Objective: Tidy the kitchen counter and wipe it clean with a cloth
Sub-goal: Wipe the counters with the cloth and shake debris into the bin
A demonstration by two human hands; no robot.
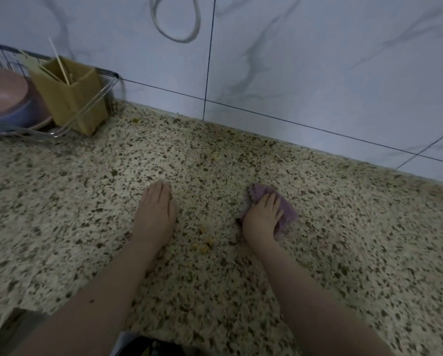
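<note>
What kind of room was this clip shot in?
Most likely a home kitchen: a speckled stone counter against a tiled wall, a wire dish rack holding bowls and a chopstick holder, and food crumbs.

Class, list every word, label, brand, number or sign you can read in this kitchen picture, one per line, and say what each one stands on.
None: no readable text shows in this view.
Yellow utensil holder: plain, no label visible.
Purple cloth under the right hand: no tag or print visible.
Wall tiles: only grey veining, no writing.
Speckled counter: pattern only, no marks to read.
</note>
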